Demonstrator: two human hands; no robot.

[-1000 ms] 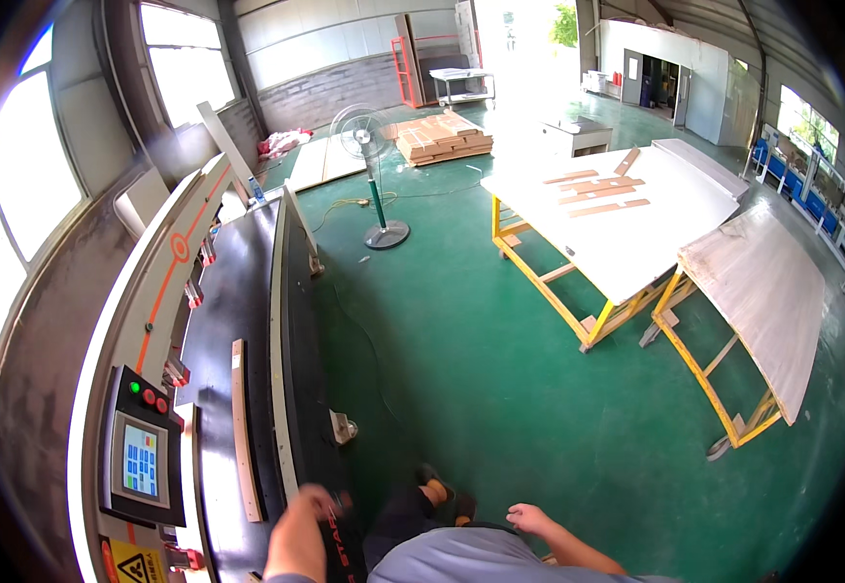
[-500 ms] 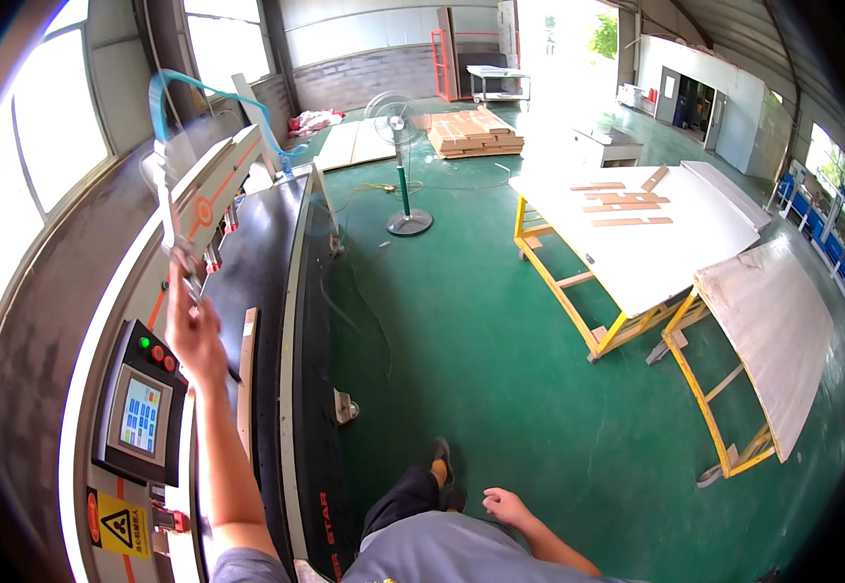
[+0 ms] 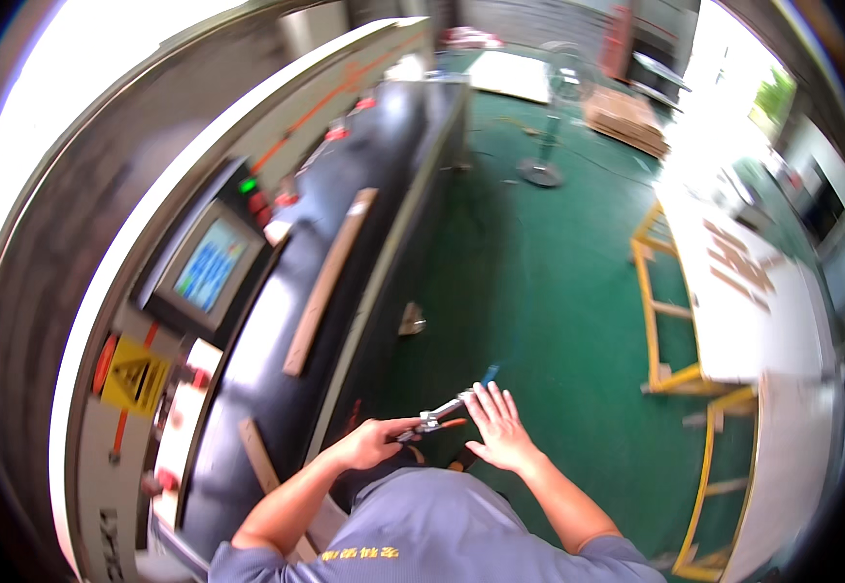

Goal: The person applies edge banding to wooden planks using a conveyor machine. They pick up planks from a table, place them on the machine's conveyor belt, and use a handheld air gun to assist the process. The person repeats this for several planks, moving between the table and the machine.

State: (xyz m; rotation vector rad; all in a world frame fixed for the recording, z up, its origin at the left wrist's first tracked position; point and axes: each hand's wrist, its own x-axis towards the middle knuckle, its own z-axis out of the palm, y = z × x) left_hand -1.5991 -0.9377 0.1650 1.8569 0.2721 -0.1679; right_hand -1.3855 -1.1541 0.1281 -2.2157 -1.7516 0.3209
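My left hand [image 3: 368,445] is closed round the grip of a silver air blow gun [image 3: 430,420], held in front of my waist. A bit of blue [image 3: 490,373], apparently its hose, shows by the gun's far end, and a small orange part sticks out beside it. My right hand [image 3: 502,429] is open, fingers stretched, with its fingertips close to that far end; whether they touch it I cannot tell. To my left, a narrow wooden strip [image 3: 329,284] lies on the machine's black bed [image 3: 248,389]. A second strip [image 3: 259,455] lies nearer me, partly behind my left arm.
A control panel with a screen [image 3: 211,267] is mounted on the machine at left. Across the green floor [image 3: 539,291] stands a white-topped table [image 3: 772,335] on a yellow frame, bearing several brown strips. Farther off are a standing fan [image 3: 542,173] and stacked brown boards [image 3: 625,119].
My left hand has brought the air blow gun from high over the machine down to my waist. My right hand has risen beside it and opened. The view has turned left and down.
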